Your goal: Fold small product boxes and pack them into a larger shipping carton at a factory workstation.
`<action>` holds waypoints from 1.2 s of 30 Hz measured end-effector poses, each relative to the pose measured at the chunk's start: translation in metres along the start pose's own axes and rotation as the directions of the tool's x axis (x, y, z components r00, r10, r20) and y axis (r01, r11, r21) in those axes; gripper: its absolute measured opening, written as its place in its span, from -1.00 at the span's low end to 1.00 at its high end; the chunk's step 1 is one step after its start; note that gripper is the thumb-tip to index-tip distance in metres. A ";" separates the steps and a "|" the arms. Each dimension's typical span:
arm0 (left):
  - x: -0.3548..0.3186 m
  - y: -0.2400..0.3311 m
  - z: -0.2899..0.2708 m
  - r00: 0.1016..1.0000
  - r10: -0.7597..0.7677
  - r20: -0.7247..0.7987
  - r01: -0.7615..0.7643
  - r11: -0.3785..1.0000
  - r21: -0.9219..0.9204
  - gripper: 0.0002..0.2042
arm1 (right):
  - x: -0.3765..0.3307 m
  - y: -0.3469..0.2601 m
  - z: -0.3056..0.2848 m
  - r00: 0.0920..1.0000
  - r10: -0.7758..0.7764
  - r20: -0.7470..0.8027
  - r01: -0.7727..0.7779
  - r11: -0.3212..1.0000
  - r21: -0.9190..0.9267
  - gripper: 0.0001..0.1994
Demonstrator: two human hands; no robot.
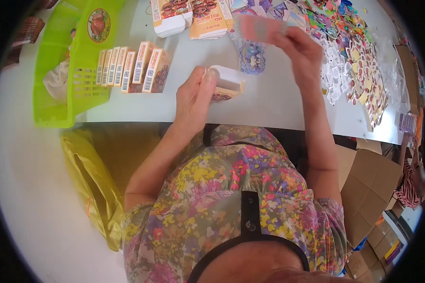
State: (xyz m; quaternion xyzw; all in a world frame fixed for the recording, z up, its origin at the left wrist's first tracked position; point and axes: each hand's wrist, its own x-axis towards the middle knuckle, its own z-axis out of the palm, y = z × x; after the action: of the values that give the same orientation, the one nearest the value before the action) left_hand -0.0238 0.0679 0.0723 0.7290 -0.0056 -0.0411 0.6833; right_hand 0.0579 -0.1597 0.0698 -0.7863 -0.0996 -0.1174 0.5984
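Observation:
My left hand (196,96) is closed around a small printed carton (230,85), its white inside facing up through the open end. Raised to the right, my right hand (300,49) pinches a flat pinkish-red packet (260,29), which is blurred by motion. Below that packet lies a clear bluish-purple patterned pouch (251,57) on the table. To the left of my left hand, several filled-looking orange and white cartons (156,70) stand in a row. Flattened or part-folded cartons (211,21) of the same print lie at the far edge.
A bright green plastic basket (92,66) stands at the table's left end, with a pale cloth (57,81) inside. Heaps of small white pieces (334,78) and colourful stickers or tokens (366,80) cover the right side. Below are a yellow bag (92,184) and an open cardboard box (370,188).

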 end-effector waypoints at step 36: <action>-0.013 -0.022 0.026 0.996 0.078 0.040 -0.079 0.996 0.032 -0.67 | -0.061 -0.058 0.013 0.860 -0.433 0.271 0.510 0.721 -0.469 -0.75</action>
State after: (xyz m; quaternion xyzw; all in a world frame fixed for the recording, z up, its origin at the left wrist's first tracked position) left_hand -0.0391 0.0438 0.0497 0.7385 -0.0485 -0.0283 0.6719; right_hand -0.0166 -0.1334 0.1012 -0.8736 -0.3029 -0.2327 0.3015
